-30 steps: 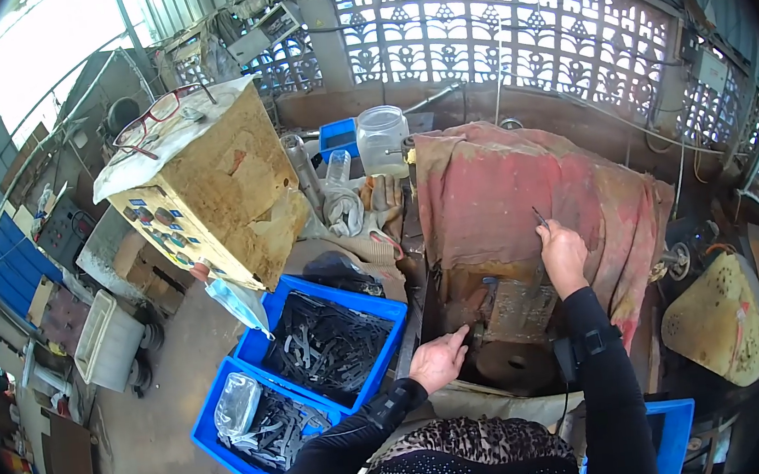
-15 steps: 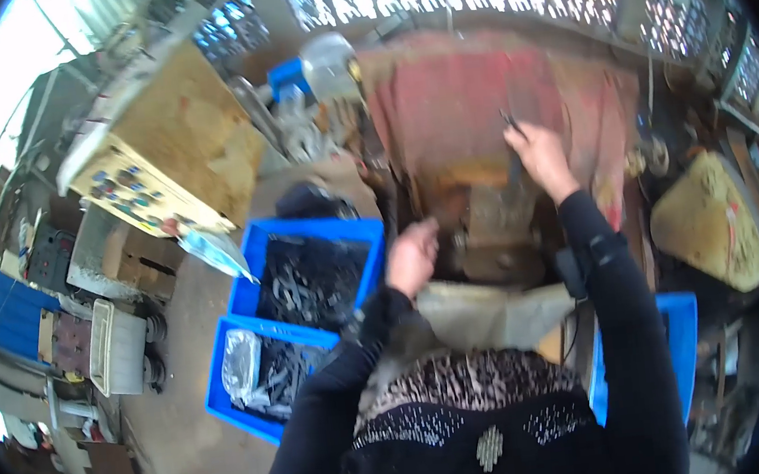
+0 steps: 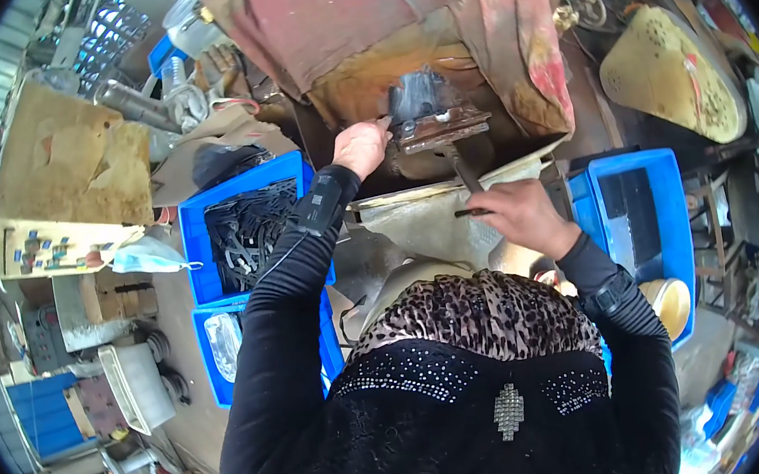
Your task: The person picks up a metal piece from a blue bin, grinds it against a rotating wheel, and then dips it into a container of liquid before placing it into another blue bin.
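Note:
My left hand (image 3: 363, 149) is closed, its fingertips pinched together at the left edge of a rusty metal block (image 3: 442, 129). What it pinches, if anything, is too small to make out. A wet-looking grey patch (image 3: 420, 94) lies just behind the block. My right hand (image 3: 527, 214) is wrapped round a dark flat bar (image 3: 463, 170) that slants up to the block's front; whether the bar joins the block I cannot tell. A thin dark tip (image 3: 473, 212) also sticks out from between my right fingers.
A stained red cloth (image 3: 347, 18) drapes over the work station. To the left stand a blue crate (image 3: 194, 247) of dark strips and a second blue crate (image 3: 215, 384) holding a clear bag. Another blue bin (image 3: 677, 206) is at the right. A yellowish box (image 3: 66, 159) stands far left.
My right hand has come down and toward me from the red cloth to the front of the metal block. The left hand has moved up to the block's left edge. The view has shifted.

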{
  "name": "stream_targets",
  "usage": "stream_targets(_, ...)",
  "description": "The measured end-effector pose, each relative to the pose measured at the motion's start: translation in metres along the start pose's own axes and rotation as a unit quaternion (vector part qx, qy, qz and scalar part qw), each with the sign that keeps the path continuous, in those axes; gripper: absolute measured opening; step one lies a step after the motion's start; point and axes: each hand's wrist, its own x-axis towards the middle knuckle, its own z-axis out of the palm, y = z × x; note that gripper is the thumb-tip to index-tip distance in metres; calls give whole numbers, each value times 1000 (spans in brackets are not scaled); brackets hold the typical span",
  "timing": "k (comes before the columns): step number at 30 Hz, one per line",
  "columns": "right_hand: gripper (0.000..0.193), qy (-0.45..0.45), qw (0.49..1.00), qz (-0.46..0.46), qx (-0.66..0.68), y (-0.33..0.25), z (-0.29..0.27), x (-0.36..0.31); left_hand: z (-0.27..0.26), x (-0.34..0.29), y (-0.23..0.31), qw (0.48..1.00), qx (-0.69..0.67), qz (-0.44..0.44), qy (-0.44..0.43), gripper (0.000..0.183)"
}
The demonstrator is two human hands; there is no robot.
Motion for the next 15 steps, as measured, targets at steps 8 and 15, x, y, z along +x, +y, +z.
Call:
stream_targets(8, 13, -17, 1000, 20, -4, 0, 15, -37, 58, 11, -29, 968, -124, 39, -213, 11)
stream_targets(15, 8, -26, 950, 197, 243, 10, 20, -17, 120, -30, -100, 884, -461, -18, -71, 18)
